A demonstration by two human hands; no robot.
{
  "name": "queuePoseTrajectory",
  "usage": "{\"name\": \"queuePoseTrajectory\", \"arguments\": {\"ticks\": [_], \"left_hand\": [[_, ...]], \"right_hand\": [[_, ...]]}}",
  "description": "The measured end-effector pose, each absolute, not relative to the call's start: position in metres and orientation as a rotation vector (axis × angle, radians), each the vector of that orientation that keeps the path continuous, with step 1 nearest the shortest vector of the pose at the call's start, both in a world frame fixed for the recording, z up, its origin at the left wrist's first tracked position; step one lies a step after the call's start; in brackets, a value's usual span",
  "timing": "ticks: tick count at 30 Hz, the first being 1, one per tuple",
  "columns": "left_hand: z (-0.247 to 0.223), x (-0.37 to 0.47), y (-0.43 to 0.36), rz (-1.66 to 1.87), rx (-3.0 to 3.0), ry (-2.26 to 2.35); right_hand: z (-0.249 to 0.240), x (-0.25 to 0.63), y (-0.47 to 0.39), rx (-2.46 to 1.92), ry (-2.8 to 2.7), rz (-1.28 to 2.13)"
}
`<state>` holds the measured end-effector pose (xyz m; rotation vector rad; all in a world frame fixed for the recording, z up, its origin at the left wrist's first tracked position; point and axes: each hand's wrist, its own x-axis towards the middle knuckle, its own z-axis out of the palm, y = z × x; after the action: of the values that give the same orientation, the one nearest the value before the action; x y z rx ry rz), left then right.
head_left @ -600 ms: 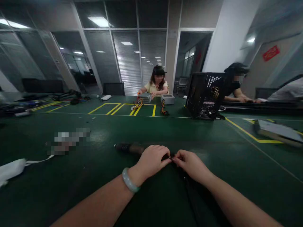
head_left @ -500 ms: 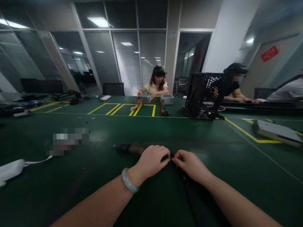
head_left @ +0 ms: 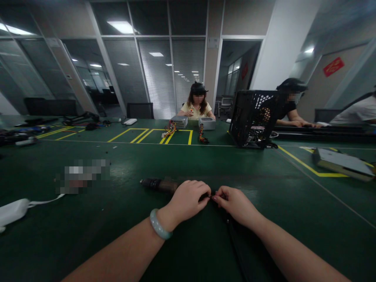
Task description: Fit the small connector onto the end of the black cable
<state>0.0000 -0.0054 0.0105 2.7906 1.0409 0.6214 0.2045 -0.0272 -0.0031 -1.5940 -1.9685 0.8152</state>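
On the green table [head_left: 123,219], my left hand [head_left: 190,199], with a pale bangle at the wrist, is closed beside the dark power screwdriver [head_left: 160,185]. The tool lies on its side, its tip to the left and its rear end hidden behind that hand. Facing it, my right hand [head_left: 235,203] has thumb and forefinger pinched together. A tiny shiny piece [head_left: 210,196] shows between the fingertips of both hands, too small to name. A black cable [head_left: 235,239] runs from under my right hand toward the near edge.
A black computer case [head_left: 252,117] stands back right, near a flat metal box [head_left: 342,162]. Across the table a person sits behind two power supplies [head_left: 207,123] with wires. Another person is at the right. A white device [head_left: 14,211] lies left.
The person across the table has drawn both hands back from the left power supply; one is now raised near the chest. My own hands have hardly moved.
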Motion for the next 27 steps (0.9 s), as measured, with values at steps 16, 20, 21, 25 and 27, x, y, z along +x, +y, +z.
{"name": "queuePoseTrajectory", "arguments": {"ticks": [16, 20, 21, 25, 27], "left_hand": [[0.0104, 0.001, -0.005, 0.633, 2.784, 1.083], [0.0096, 0.0014, -0.0051, 0.628, 2.796, 1.087], [0.0096, 0.0013, -0.0053, 0.626, 2.802, 1.082], [0.0099, 0.0004, -0.005, 0.612, 2.813, 1.049], [0.0094, -0.0002, -0.0039, 0.608, 2.815, 1.033]], "right_hand": [[0.0012, 0.2029, -0.0292, -1.606, -1.97, 0.82], [0.0012, 0.2026, -0.0296, -1.615, -1.977, 0.831], [0.001, 0.2026, -0.0296, -1.616, -1.978, 0.832], [-0.0002, 0.2034, -0.0293, -1.61, -1.973, 0.832], [-0.0005, 0.2038, -0.0293, -1.605, -1.965, 0.831]]}}
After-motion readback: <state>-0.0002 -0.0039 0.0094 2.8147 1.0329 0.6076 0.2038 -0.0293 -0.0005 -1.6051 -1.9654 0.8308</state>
